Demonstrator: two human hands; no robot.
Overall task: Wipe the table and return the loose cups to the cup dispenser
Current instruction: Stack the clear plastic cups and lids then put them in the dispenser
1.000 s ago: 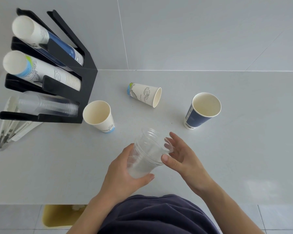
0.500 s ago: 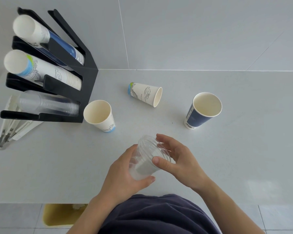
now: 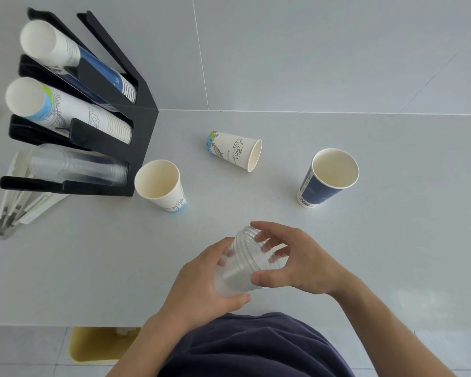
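Near the table's front edge I hold nested clear plastic cups point(image 3: 245, 263) between both hands. My left hand point(image 3: 199, 289) wraps the base and my right hand point(image 3: 297, 265) grips the rim end. A black cup dispenser point(image 3: 142, 126) stands at the far left with three slanted stacks: blue cups, white printed cups and clear cups. Loose on the white table point(image 3: 93, 268) are an upright white paper cup point(image 3: 161, 185), a white printed cup point(image 3: 235, 151) lying on its side, and an upright dark blue cup point(image 3: 328, 176).
A bundle of white wrapped utensils or tongs point(image 3: 17, 208) lies left of the dispenser's base. A grey tiled wall point(image 3: 310, 50) backs the table. Below the front edge a yellowish object point(image 3: 93, 346) sits on the floor.
My right hand has closed over the rim of the clear cups, pushing the upper one down into the lower one. The cups tilted slightly leftward.
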